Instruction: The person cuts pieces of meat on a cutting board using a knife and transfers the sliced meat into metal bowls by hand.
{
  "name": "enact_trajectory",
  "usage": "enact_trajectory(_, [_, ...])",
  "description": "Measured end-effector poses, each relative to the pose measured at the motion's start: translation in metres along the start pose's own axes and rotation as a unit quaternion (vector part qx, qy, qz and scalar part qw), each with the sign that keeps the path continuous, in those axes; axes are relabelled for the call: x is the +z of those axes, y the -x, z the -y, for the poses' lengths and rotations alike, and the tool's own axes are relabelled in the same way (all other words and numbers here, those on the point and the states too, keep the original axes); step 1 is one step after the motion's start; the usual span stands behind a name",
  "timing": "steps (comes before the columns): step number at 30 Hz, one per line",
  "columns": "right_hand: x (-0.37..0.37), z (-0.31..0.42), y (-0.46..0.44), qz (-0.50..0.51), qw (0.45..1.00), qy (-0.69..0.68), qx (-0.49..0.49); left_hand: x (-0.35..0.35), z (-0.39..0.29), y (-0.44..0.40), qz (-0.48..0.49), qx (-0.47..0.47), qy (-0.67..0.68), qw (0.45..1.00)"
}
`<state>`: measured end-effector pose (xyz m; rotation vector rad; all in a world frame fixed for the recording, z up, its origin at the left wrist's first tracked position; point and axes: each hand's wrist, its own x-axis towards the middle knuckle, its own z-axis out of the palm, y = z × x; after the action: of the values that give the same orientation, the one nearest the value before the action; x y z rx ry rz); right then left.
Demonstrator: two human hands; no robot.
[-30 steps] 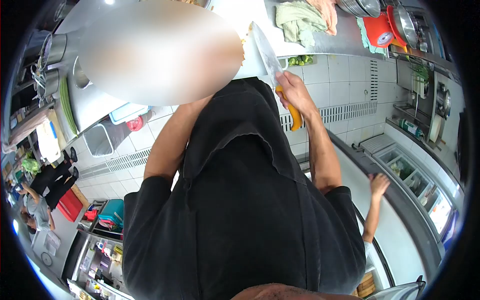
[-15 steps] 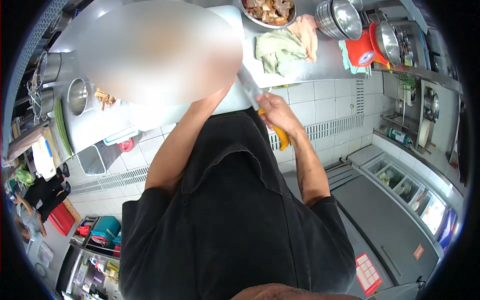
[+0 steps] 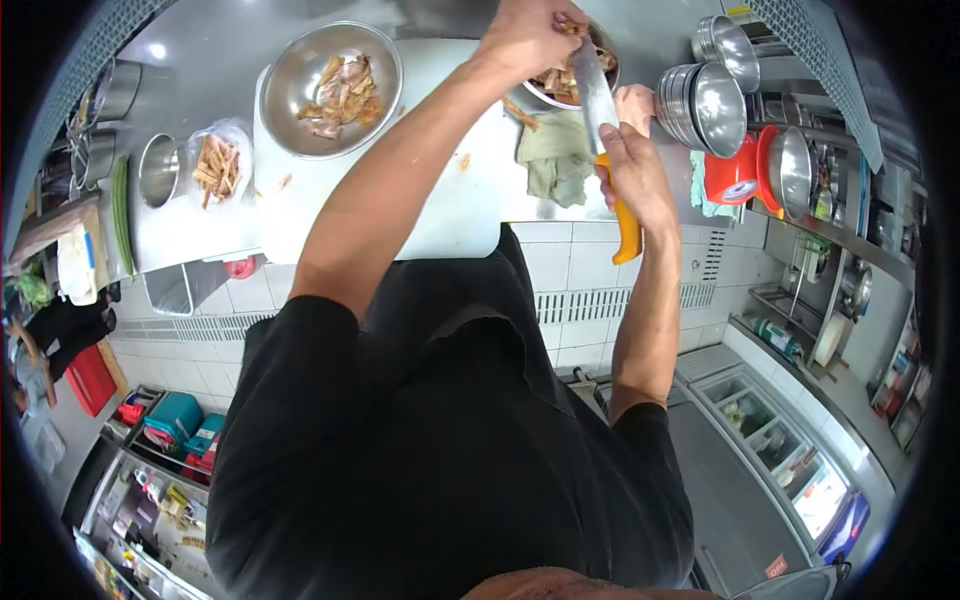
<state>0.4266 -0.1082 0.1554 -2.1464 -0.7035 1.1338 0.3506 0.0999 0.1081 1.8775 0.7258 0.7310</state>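
My right hand (image 3: pixel 640 178) is closed round the yellow handle of a large knife (image 3: pixel 598 98), its blade pointing up and away from me. Above the far bowl, my left hand (image 3: pixel 530 38) pinches a small brown piece of meat (image 3: pixel 573 28) near the blade's tip. That metal bowl of cooked meat pieces (image 3: pixel 556 84) is partly covered by my hand and the knife. On the white cutting board (image 3: pixel 455 215) stands another metal bowl (image 3: pixel 283 98) with chopped brown meat (image 3: pixel 345 100) in it. A few scraps lie on the board.
A green cloth (image 3: pixel 556 160) lies right of the board, near stacked metal bowls (image 3: pixel 720 110) and a red scale (image 3: pixel 732 175). Left are a bag of brown sticks (image 3: pixel 218 168), a small metal pot (image 3: pixel 159 170) and a long green vegetable (image 3: pixel 122 215). Another person (image 3: pixel 70 335) is at far left.
My left hand, hidden by a blur before, now shows over the far bowl. My right hand has moved right and forward with the knife. The view has shifted, showing the board and bowl.
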Motion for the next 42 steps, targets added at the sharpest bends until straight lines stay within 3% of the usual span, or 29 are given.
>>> enact_trajectory(1, [0.005,0.008,0.009,0.002,1.000,0.019,-0.006,-0.014,-0.007,0.013,0.000,-0.018,0.023,1.000])
enact_trajectory(3, [0.017,0.019,0.026,0.011,0.998,0.054,-0.021,-0.040,-0.005,0.042,-0.019,0.032,-0.032,0.999])
enact_trajectory(5, [0.035,0.008,0.038,0.029,0.984,0.112,-0.134,-0.066,-0.004,0.083,-0.075,0.000,0.018,0.997])
enact_trajectory(9, [0.087,0.050,0.069,0.098,0.946,0.233,-0.202,-0.126,0.010,0.168,-0.152,-0.148,0.214,0.953])
enact_trajectory(10, [0.101,0.060,0.073,0.122,0.936,0.252,-0.214,-0.142,0.019,0.185,-0.187,-0.124,0.227,0.948])
enact_trajectory(13, [0.145,0.093,0.081,0.174,0.891,0.285,-0.307,-0.211,0.037,0.226,-0.266,-0.106,0.109,0.952])
enact_trajectory(15, [0.179,0.115,0.081,0.197,0.862,0.291,-0.365,-0.263,0.053,0.247,-0.316,-0.105,0.099,0.938])
enact_trajectory(16, [0.193,0.122,0.085,0.180,0.841,0.305,-0.410,-0.289,0.059,0.252,-0.312,-0.123,0.022,0.942])
enact_trajectory(18, [0.207,0.121,0.090,0.164,0.839,0.326,-0.403,-0.332,0.072,0.264,-0.281,-0.161,-0.156,0.933])
enact_trajectory(20, [0.210,0.115,0.096,0.154,0.856,0.325,-0.372,-0.364,0.085,0.278,-0.221,-0.197,-0.351,0.888])
enact_trajectory(23, [0.184,0.078,0.105,0.159,0.914,0.254,-0.274,-0.384,0.075,0.304,-0.288,-0.203,-0.322,0.879])
enact_trajectory(25, [0.164,0.020,0.104,0.161,0.957,0.168,-0.172,-0.367,0.060,0.314,-0.296,-0.183,-0.220,0.912])
enact_trajectory(26, [0.155,-0.002,0.114,0.155,0.980,0.077,-0.100,-0.344,0.054,0.312,-0.286,-0.100,-0.208,0.930])
enact_trajectory(27, [0.141,-0.023,0.125,0.136,0.990,-0.018,-0.029,-0.313,0.034,0.304,-0.241,-0.106,-0.227,0.938])
enact_trajectory(28, [0.128,-0.037,0.138,0.107,0.991,-0.072,0.019,-0.276,0.040,0.295,-0.201,-0.054,-0.166,0.964])
enact_trajectory(29, [0.115,-0.062,0.144,0.073,0.992,-0.098,0.033,-0.238,0.046,0.285,-0.162,-0.003,-0.106,0.981])
enact_trajectory(31, [0.089,-0.102,0.159,-0.009,0.994,-0.096,0.050,-0.157,0.026,0.258,-0.026,-0.018,-0.035,0.999])
enact_trajectory(33, [0.073,-0.111,0.176,-0.073,0.988,-0.113,0.072,-0.084,0.041,0.221,0.070,0.066,-0.067,0.993])
enact_trajectory(35, [0.061,-0.134,0.180,-0.101,0.986,-0.114,0.061,-0.024,0.057,0.182,0.112,0.148,-0.191,0.964])
enact_trajectory(39, [0.049,-0.153,0.182,-0.088,0.988,-0.112,0.053,0.024,0.057,0.118,0.189,0.068,-0.334,0.921])
enact_trajectory(42, [0.035,-0.162,0.174,-0.070,0.990,-0.108,0.059,0.026,0.071,0.106,0.187,0.089,-0.363,0.909])
